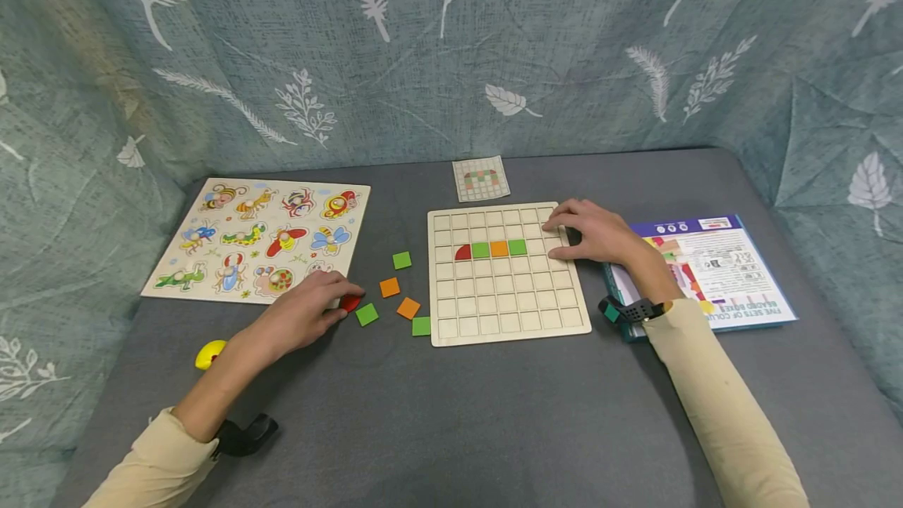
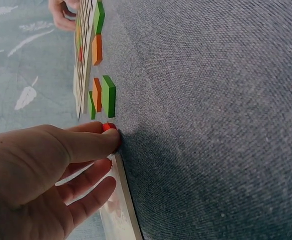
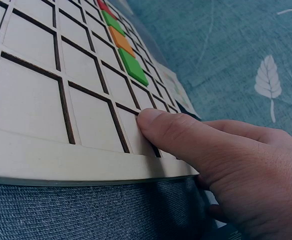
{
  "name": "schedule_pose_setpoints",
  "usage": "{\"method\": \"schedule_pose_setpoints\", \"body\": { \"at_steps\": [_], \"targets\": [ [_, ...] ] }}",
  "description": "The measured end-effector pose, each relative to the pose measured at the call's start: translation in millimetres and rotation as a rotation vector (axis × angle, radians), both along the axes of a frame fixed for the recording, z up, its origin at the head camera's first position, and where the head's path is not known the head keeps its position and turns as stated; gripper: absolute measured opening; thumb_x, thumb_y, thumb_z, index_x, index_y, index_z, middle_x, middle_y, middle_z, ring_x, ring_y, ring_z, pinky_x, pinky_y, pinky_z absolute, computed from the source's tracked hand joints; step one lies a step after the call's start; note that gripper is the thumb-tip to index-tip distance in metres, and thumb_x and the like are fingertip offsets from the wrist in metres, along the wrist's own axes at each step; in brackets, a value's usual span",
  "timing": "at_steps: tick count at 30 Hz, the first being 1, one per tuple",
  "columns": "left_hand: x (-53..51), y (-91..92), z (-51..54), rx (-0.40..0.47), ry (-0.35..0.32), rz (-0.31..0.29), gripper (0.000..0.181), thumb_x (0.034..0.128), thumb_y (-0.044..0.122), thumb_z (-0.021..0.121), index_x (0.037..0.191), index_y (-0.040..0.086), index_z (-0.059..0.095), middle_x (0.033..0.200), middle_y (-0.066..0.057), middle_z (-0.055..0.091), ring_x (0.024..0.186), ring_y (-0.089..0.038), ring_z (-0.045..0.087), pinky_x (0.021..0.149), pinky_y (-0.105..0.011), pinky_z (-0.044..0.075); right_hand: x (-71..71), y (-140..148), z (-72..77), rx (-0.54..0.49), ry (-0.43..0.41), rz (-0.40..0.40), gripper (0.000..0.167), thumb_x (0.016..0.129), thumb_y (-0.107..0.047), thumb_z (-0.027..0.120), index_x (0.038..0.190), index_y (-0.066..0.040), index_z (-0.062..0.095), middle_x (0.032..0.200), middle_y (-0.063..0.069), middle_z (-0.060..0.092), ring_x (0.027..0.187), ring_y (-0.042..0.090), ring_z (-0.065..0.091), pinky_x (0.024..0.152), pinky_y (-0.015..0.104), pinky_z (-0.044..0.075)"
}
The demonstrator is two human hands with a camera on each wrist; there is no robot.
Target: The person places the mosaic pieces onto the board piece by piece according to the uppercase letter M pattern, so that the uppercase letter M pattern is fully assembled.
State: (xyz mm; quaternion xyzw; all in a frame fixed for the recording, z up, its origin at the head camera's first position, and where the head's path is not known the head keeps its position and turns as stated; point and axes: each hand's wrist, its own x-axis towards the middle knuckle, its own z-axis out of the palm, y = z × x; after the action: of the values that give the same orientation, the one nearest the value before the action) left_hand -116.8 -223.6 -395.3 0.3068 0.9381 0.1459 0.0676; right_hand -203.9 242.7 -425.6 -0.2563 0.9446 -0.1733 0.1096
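Observation:
My left hand point(image 1: 306, 312) pinches a red piece point(image 1: 349, 302) between thumb and fingertips at the table surface; the left wrist view shows only a bit of the red piece point(image 2: 108, 127). Loose green point(image 1: 367, 314) and orange point(image 1: 407, 308) square tiles lie just right of it. The wooden grid board point(image 1: 508, 335) holds a row: a red rounded piece point(image 1: 463, 252), a green tile point(image 1: 480, 250), an orange tile point(image 1: 498, 248) and another green tile point(image 1: 517, 247). My right hand point(image 1: 600, 234) rests on the board's right edge, thumb point(image 3: 153, 120) on an unfilled cell.
A small pattern card point(image 1: 481, 179) lies behind the board. An insect puzzle board point(image 1: 204, 245) is at the left, with a yellow piece point(image 1: 210, 354) near my left forearm. At the right, a printed box point(image 1: 734, 273) lies under my right wrist. A patterned curtain point(image 1: 423, 61) hangs behind.

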Motion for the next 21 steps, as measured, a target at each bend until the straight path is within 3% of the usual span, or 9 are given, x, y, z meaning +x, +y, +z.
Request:
{"method": "schedule_pose_setpoints", "body": {
  "at_steps": [8,15,21],
  "targets": [
    [0.1,0.9,-0.2,-0.002,-0.011,-0.001,0.034,0.0844,0.001,0.071,0.118,0.006,0.068,0.1,-0.007,0.062,0.089,-0.018,0.053,0.077,-0.035,0.047,0.6,-1.0,-0.3,-0.005,-0.003,-0.007,0.051,0.086,-0.045,0.07,0.128,-0.019,0.063,0.139,0.009,0.048,0.13,0.034,0.043,0.101,0.059,0.04],
    [-1.4,-0.1,2.5,0.049,0.007,-0.01,0.018,0.0808,0.001,0.075,0.097,0.008,0.069,0.089,-0.003,0.064,0.079,-0.014,0.055,0.07,-0.034,0.05,0.7,-2.9,0.3,0.001,0.013,-0.008,0.05,0.085,-0.046,0.071,0.128,-0.02,0.063,0.138,0.008,0.049,0.128,0.032,0.044,0.1,0.058,0.041],
    [-5.7,5.3,7.8,0.096,-0.036,0.045,0.017,0.0807,0.004,0.076,0.095,0.008,0.067,0.088,-0.002,0.067,0.078,-0.013,0.057,0.072,-0.033,0.051,0.1,-1.5,0.6,0.005,0.01,0.001,0.051,0.086,-0.046,0.07,0.128,-0.018,0.063,0.138,0.01,0.049,0.129,0.034,0.044,0.1,0.059,0.041]
  ]
}}
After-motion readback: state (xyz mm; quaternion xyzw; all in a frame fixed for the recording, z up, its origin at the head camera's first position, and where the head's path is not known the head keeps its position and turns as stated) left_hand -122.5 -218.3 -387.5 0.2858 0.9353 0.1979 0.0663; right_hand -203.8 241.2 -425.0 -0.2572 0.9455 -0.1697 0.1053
